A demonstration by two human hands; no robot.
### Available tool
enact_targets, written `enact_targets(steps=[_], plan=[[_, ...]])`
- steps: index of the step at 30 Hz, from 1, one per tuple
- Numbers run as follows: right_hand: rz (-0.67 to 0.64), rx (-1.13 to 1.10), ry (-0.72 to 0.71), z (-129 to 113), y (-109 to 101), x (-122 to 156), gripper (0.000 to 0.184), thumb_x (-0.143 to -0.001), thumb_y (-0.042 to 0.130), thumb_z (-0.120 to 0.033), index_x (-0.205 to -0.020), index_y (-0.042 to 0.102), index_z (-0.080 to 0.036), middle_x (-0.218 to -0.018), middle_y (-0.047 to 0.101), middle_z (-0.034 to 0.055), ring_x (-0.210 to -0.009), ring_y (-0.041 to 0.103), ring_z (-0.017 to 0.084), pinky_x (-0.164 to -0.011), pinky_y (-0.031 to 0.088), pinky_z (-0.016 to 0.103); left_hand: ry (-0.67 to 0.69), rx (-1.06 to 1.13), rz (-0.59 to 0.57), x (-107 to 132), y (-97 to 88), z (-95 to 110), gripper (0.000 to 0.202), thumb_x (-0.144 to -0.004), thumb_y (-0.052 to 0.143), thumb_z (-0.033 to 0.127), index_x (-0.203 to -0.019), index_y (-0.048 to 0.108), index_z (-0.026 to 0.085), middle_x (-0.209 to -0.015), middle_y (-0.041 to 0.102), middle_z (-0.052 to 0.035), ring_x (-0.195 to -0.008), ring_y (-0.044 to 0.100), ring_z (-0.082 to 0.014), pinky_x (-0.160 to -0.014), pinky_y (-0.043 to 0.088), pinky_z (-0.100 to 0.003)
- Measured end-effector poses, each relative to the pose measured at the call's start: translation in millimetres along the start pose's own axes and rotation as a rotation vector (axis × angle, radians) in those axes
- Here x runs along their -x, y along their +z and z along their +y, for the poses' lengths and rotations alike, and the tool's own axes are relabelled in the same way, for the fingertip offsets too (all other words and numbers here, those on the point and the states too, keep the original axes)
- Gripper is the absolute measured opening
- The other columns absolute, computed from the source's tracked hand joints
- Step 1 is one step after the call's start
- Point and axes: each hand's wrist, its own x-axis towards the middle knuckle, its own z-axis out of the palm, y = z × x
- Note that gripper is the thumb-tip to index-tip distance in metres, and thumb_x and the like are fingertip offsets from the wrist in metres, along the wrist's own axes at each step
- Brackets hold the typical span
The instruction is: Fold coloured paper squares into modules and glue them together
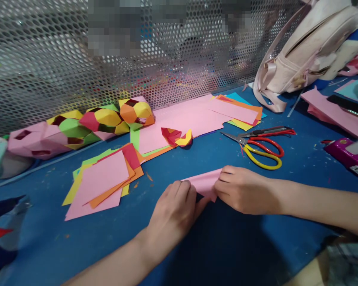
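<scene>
A piece of pink paper (203,182) is stretched between my two hands, low over the blue table. Its left end is gripped by my left hand (177,202), whose fingers are curled over it. At the other end, my right hand (241,190) has its fingers closed on the paper, and a small corner hangs down beside them. The paper looks folded into a band, but the fingers cover both ends. Just behind the hands lies a small folded red and yellow paper piece (176,137). Scissors (256,147) with red and yellow handles rest beyond my right hand.
Several coloured sheets (103,178) are stacked at left, and larger pink sheets (181,119) lie behind. Folded paper balls (101,121) line the perforated metal panel (62,59). A utility knife (271,131) lies by the scissors. A backpack (310,51) and purple tool (346,155) are at right.
</scene>
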Motion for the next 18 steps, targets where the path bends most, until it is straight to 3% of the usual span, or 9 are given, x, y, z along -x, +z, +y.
enact_targets(steps=[5,10,14,18], plan=[[0.082,-0.089,0.109,0,5,-6,0.017,-0.088,0.041,-0.014,-0.082,0.057,-0.014,-0.074,0.056,0.0042,-0.065,0.046,0.016,-0.063,0.027,0.032,0.017,-0.174,0.109,-7,4.8,6,0.037,-0.085,0.051,0.038,-0.056,0.054,0.016,-0.051,0.048,-0.0031,-0.048,0.047,-0.0184,-0.043,0.040,-0.031],[0.200,0.043,0.166,-10,13,-15,0.021,-0.088,0.035,-0.011,-0.096,0.054,-0.008,-0.076,0.057,0.0075,-0.066,0.048,0.018,-0.061,0.026,0.033,0.064,-0.178,0.078,-9,5.2,8,0.030,-0.088,0.046,0.030,-0.065,0.057,0.015,-0.055,0.052,-0.0034,-0.050,0.049,-0.0192,-0.044,0.039,-0.032],[0.210,0.138,0.175,-14,15,-15,0.022,-0.087,0.033,-0.009,-0.093,0.054,-0.007,-0.076,0.056,0.0092,-0.063,0.048,0.019,-0.059,0.028,0.035,0.210,-0.124,0.148,-9,7.8,10,0.029,-0.091,0.034,0.010,-0.074,0.058,0.013,-0.061,0.057,-0.0041,-0.057,0.054,-0.0174,-0.052,0.047,-0.030],[0.167,0.144,0.197,-14,14,-15,0.021,-0.086,0.033,-0.008,-0.091,0.054,-0.008,-0.077,0.056,0.0090,-0.063,0.048,0.019,-0.059,0.029,0.035,0.171,-0.013,0.163,-7,11.1,11,0.022,-0.091,0.037,0.010,-0.084,0.057,0.013,-0.072,0.062,-0.0056,-0.070,0.062,-0.0168,-0.062,0.053,-0.029]])
